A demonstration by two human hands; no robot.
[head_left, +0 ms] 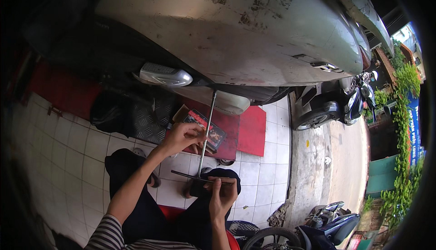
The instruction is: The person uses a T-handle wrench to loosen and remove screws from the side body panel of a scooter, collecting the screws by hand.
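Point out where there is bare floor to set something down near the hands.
Bare white tiled floor lies left of the left hand, beside the black treaded mat. More bare tile sits right of the right hand, below the red mat. Crowded around the T-handled wrench and knees.

A flat rectangular package (206,129) lies on the red mat (247,129) under the scooter, just beyond the left hand (181,137). Its face is dark with a red band along one long edge and pale printing; the thin metal rod crosses in front of its right part, and a piece of brown cardboard (180,113) shows at its upper left corner. Far to the right, along the green hedge, a tall blue sign (413,127) stands upright with pale lettering too bent by the lens to make out. At the lower right edge sits a small red sign (354,242).
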